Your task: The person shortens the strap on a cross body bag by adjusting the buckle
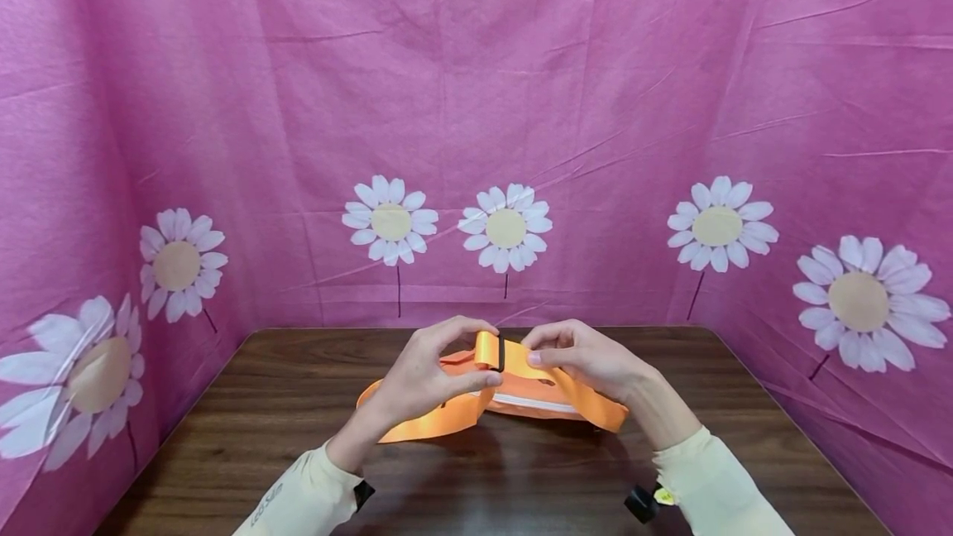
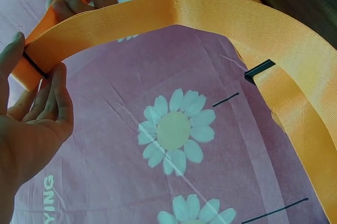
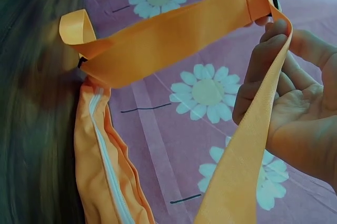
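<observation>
An orange waist bag (image 1: 532, 388) with a white zipper (image 3: 108, 155) lies on the table, its orange webbing strap (image 2: 131, 16) raised in a loop. At the strap's black slider buckle (image 1: 501, 353), my left hand (image 1: 424, 366) pinches the webbing and buckle edges between thumb and fingers. Just right of the buckle, my right hand (image 1: 588, 358) pinches the strap between thumb and fingers. The right wrist view shows this strap part (image 3: 263, 103) running down past the right palm. A second black strap fitting (image 2: 259, 70) appears farther along the webbing in the left wrist view.
The dark wooden table (image 1: 283, 387) extends around the bag. A pink cloth (image 1: 596, 106) printed with white daisies hangs behind it and on both sides. Black straps with devices (image 1: 642, 504) sit at the sleeve cuffs.
</observation>
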A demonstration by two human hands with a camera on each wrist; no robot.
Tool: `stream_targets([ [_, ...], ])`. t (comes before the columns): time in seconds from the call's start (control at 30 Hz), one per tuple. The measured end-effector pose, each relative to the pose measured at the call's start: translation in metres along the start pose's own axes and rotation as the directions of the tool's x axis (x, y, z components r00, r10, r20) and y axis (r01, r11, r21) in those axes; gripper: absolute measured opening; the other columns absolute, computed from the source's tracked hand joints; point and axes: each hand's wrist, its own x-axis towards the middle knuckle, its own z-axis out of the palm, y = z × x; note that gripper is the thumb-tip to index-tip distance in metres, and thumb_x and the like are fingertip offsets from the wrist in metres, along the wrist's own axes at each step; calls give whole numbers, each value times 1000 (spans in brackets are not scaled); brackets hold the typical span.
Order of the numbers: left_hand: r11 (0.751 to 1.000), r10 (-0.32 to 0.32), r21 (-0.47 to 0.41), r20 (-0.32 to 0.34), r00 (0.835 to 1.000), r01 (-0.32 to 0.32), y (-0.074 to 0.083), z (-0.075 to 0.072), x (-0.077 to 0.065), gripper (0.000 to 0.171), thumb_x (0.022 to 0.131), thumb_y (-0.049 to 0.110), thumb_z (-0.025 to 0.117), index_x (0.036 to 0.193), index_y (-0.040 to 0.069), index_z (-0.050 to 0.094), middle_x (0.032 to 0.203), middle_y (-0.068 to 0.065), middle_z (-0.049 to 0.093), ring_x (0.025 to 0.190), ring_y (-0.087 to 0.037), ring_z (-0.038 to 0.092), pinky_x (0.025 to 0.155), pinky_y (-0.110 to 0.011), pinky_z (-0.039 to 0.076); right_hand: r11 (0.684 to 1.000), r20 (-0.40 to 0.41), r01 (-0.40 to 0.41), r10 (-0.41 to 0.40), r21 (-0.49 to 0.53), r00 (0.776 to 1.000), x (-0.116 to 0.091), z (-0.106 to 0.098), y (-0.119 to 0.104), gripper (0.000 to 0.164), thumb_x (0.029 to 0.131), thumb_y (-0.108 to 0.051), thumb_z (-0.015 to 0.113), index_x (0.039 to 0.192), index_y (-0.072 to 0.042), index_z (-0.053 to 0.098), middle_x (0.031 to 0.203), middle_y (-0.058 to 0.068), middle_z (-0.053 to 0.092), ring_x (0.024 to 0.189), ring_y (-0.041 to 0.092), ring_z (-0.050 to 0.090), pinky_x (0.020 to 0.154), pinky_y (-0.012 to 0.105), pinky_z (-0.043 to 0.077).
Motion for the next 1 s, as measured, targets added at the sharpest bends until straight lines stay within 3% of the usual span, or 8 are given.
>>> stream_targets([
  [0.13,999,-35,5,19,999,35,0,3,-1,50,80,32,90,123,20,66,112,13,67,105,-11,64,90,-40,54,1000,3,21,-21,-3,1000,2,5,1,22,98,-15,68,113,1,72,74,7,52,78,24,52,84,43,43],
  [0.3,1000,-28,12,47,999,27,-2,7,-1,46,82,33,88,121,21,66,109,13,67,99,-10,65,86,-36,55,999,35,38,-38,-5,999,6,9,2,21,99,-14,66,112,2,71,73,9,50,76,23,52,84,43,43],
  [0.43,1000,-10,10,36,999,9,1,8,-1,46,81,28,89,120,19,67,108,10,68,99,-11,65,86,-37,55,1000,31,7,-7,3,999,6,9,3,22,99,-16,67,113,1,72,80,7,56,87,24,52,87,44,42],
  [0.57,1000,15,11,-9,1000,-15,12,3,1,46,79,15,90,119,10,67,107,3,70,99,-15,66,86,-39,56,1000,52,-10,9,22,999,4,5,3,22,99,-15,66,114,1,72,97,7,64,102,26,51,94,48,40],
  [0.77,999,-18,-32,-28,999,17,31,-3,3,45,78,4,89,116,2,66,106,-4,70,100,-18,66,88,-38,55,997,93,7,-13,71,996,3,-1,7,20,100,-12,62,112,1,72,100,8,66,100,26,53,95,49,40],
  [1.0,994,-75,-77,7,997,75,4,6,-1,52,77,17,92,122,16,65,109,6,68,100,-17,65,88,-41,55,997,114,29,-37,72,993,5,3,5,20,99,-10,63,112,3,70,98,8,66,103,29,53,100,54,36],
])
